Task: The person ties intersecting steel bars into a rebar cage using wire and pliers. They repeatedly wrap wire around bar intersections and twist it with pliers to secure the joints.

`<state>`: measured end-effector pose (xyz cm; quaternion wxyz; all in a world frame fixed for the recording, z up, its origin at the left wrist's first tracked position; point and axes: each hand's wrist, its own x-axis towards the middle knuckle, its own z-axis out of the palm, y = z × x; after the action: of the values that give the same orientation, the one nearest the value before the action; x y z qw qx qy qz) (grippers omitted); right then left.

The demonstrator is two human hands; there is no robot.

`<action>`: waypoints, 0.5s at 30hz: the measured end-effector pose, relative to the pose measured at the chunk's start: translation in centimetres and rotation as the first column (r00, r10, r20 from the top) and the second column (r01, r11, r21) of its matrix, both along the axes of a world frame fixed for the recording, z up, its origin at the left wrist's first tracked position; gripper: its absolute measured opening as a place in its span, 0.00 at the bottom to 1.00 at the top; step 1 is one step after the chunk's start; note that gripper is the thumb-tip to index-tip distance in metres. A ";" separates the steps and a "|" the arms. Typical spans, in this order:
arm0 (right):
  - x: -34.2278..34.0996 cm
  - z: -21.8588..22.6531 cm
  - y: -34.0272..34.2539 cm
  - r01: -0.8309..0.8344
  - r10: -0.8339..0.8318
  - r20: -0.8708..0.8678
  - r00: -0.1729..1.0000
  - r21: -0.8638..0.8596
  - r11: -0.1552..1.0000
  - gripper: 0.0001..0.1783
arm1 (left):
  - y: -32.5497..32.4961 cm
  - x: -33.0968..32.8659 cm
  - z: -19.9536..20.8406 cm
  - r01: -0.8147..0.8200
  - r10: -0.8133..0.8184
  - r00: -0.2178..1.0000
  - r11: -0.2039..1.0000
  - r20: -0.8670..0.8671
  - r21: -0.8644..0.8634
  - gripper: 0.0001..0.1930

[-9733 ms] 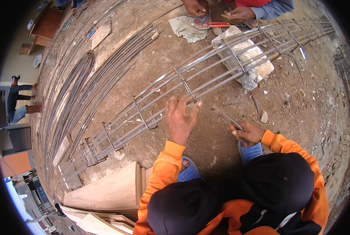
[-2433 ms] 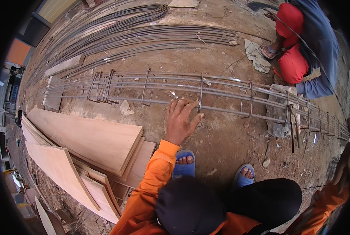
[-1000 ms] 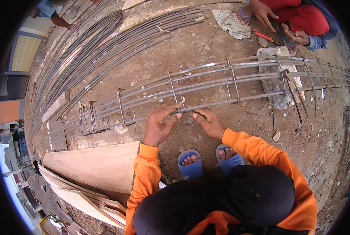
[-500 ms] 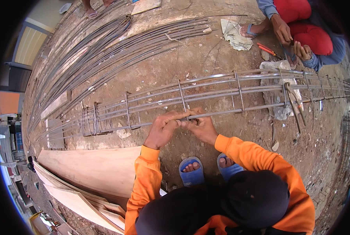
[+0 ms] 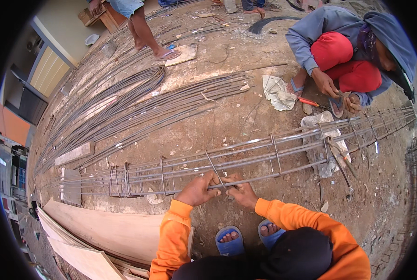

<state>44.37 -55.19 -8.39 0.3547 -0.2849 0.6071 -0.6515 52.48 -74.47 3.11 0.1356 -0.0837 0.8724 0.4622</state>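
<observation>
A long steel rebar cage [image 5: 250, 161] of parallel bars and square stirrups stretches across the ground in front of me. My left hand [image 5: 198, 189] is closed round the near bar, just left of a stirrup [image 5: 214, 164]. On the other side of that stirrup my right hand [image 5: 242, 192] has its thumb and fingers pinched together at the bar's underside. Whatever small thing sits in that pinch is hidden by the fingers. Both hands meet close to the corner where stirrup and bar cross.
A pale stone block [image 5: 318, 161] lies under the cage, with bent rods [image 5: 341, 168] hanging beside it. A co-worker [image 5: 344, 60] squats at the far right near red-handled pliers [image 5: 308, 101]. Beyond are loose bars [image 5: 171, 95]; plywood sheets [image 5: 105, 228] lie at left.
My view has tilted upward, so cage and hands sit lower in the picture and more of the people beyond shows. Both hands stay at the same stirrup, with the fingers slightly shifted.
</observation>
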 end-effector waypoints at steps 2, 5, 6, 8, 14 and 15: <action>-0.4 0.7 0.1 -0.001 0.002 0.051 0.999 -0.027 1.000 0.24 | 0.7 0.5 -0.6 -0.040 0.034 0.999 0.980 -0.030 -0.196 0.19; 0.0 1.6 -0.6 0.048 -0.046 0.127 0.991 -0.016 0.999 0.20 | 2.0 1.2 -1.3 -0.034 0.006 0.998 0.877 -0.061 -0.480 0.14; -0.3 1.4 -0.7 0.077 -0.078 0.091 0.993 0.012 0.997 0.19 | 2.6 0.8 -1.2 -0.018 -0.028 0.997 0.830 -0.074 -0.558 0.13; -0.7 1.0 -0.4 0.119 -0.121 0.038 0.992 0.037 0.992 0.17 | 2.6 -1.0 -0.5 0.038 -0.009 0.998 0.889 0.066 -0.456 0.13; -0.1 0.6 -0.8 0.103 -0.103 0.110 0.989 0.007 0.995 0.18 | -1.8 -2.6 -3.2 -0.161 -0.017 0.899 0.916 0.437 0.367 0.15; -0.6 0.7 -0.9 0.098 -0.098 0.119 0.988 0.007 0.995 0.18 | -1.4 -3.3 -2.3 -0.253 0.057 0.852 0.915 0.520 0.315 0.13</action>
<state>43.77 -56.12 -7.67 0.3580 -0.2149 0.5985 -0.6837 49.14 -75.84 0.80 0.3319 -0.2446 0.6935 0.5908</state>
